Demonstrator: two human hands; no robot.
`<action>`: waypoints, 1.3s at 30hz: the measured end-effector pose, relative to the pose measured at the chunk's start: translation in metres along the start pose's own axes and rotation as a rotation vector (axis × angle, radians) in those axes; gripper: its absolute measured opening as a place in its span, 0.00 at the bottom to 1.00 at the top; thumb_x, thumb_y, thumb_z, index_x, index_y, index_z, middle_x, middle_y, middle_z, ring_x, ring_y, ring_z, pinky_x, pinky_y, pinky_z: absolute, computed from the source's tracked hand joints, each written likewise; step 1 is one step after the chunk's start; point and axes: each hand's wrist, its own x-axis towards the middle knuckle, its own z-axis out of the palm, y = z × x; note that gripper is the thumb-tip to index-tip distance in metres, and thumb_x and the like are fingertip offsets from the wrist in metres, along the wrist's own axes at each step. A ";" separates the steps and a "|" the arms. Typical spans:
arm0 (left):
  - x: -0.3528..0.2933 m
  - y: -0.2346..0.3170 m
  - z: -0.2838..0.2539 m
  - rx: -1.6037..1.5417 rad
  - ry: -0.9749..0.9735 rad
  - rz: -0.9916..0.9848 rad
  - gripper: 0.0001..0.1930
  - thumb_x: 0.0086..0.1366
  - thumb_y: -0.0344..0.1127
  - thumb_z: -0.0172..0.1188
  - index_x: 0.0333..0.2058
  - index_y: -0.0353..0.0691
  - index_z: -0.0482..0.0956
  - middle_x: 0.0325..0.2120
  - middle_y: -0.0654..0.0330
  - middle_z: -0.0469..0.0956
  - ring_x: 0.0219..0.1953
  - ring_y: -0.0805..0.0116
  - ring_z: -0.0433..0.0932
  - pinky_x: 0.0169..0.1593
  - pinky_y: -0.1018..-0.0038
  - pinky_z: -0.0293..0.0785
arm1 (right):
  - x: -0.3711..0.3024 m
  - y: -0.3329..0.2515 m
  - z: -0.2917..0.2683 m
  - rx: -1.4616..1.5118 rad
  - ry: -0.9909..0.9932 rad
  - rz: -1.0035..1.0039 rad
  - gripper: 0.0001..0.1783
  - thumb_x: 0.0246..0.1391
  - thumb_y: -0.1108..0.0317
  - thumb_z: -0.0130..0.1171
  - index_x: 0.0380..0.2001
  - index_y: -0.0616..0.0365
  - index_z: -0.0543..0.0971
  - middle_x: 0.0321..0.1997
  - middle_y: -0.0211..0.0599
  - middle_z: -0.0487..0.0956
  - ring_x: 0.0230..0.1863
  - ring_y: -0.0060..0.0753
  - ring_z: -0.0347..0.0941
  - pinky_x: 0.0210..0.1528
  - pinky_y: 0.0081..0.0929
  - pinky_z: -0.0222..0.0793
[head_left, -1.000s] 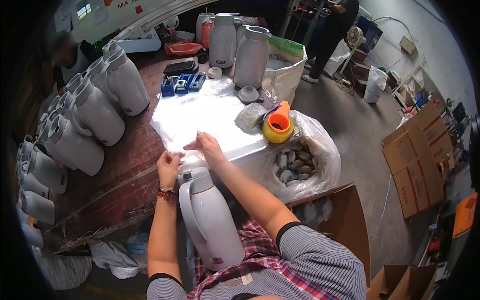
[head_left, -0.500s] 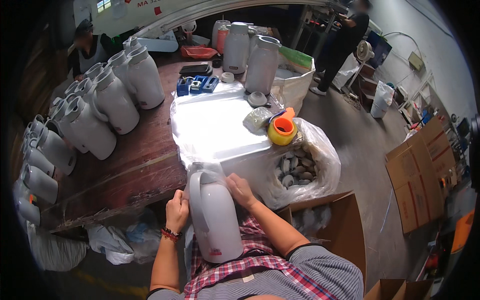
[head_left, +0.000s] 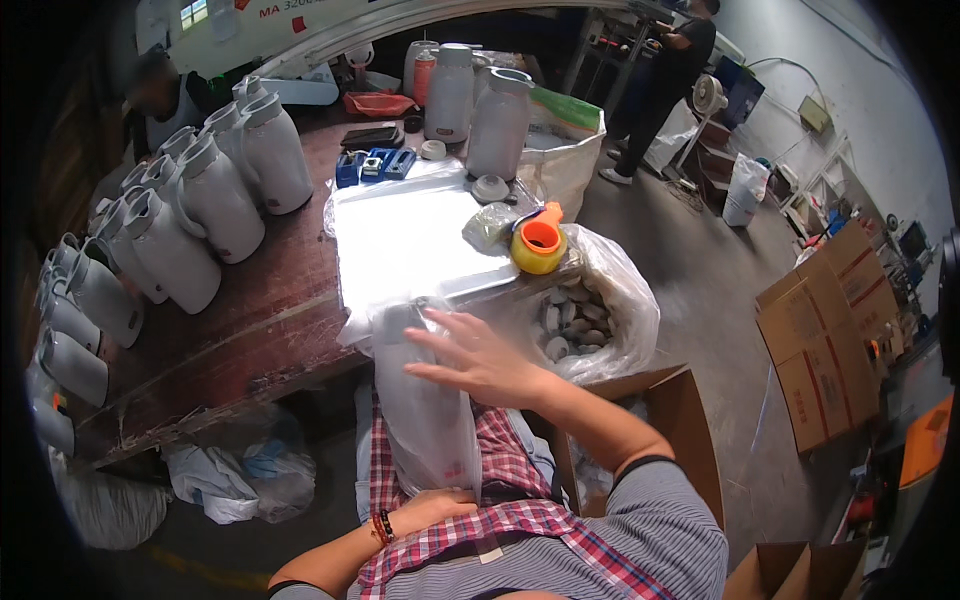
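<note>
A light grey vacuum jug (head_left: 418,400) stands upright on my lap against the table edge. A clear plastic bag (head_left: 452,440) now covers it down to the base. My right hand (head_left: 480,360) is over the jug's upper part, fingers spread and slightly blurred, apart or just touching the plastic. Down at the base, my left hand (head_left: 437,508) curls against the jug's bottom and the bag. Beyond the jug a stack of clear plastic bags (head_left: 400,235) lies on the table, bright with glare.
Several grey jugs (head_left: 215,205) crowd the table's left; two more stand at the back. A tape roll with an orange core (head_left: 540,240) sits at the right edge, by a sack of grey lids (head_left: 640,310). An open carton (head_left: 690,440) stands at my right. Two people work farther off.
The plastic has come down over the jug. My left hand has moved from the jug's upper side to its base; my right hand has swung across the top and opened.
</note>
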 end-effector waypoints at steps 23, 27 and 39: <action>0.178 0.150 -0.123 -1.164 0.058 0.660 0.33 0.57 0.56 0.56 0.55 0.38 0.73 0.55 0.40 0.65 0.52 0.48 0.73 0.55 0.57 0.70 | -0.407 -0.091 -0.190 -0.308 -0.226 1.634 0.27 0.48 0.72 0.61 0.54 0.46 0.76 0.46 0.42 0.81 0.46 0.46 0.79 0.48 0.38 0.73; 0.205 0.151 -0.116 -1.210 0.071 0.645 0.38 0.58 0.65 0.47 0.57 0.39 0.71 0.57 0.37 0.63 0.53 0.47 0.73 0.55 0.54 0.70 | -0.496 -0.059 -0.116 -0.186 -0.643 1.803 0.25 0.48 0.65 0.62 0.53 0.41 0.76 0.47 0.43 0.81 0.51 0.49 0.76 0.51 0.42 0.71; 0.107 0.023 -0.080 -1.140 0.789 -0.666 0.31 0.73 0.60 0.37 0.55 0.40 0.73 0.51 0.53 0.76 0.41 0.63 0.76 0.45 0.67 0.74 | -0.624 -0.014 0.256 -0.108 -1.017 1.668 0.13 0.59 0.64 0.48 0.33 0.46 0.84 0.40 0.36 0.83 0.45 0.41 0.80 0.43 0.40 0.77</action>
